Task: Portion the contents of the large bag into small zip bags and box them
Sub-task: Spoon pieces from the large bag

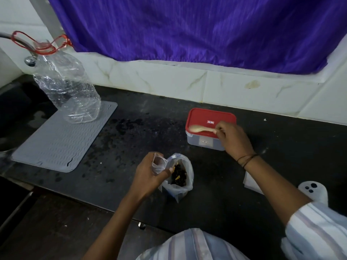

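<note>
A large clear bag [185, 186] with dark contents stands open on the black counter [131, 147]. Just left of its mouth my left hand [150, 175] holds a small clear zip bag [159, 163] open. My right hand [232, 139] grips the handle of a pale spoon [200, 129], which lies blurred over the red lid of a clear plastic box [210, 128]. The lid is on the box.
A grey ribbed mat [60, 139] lies at the left with a large crumpled clear bottle [69, 87] on it. Flat white bags [251, 182] and a white phone [313, 190] lie at the right. The tiled wall and purple curtain [187, 29] stand behind.
</note>
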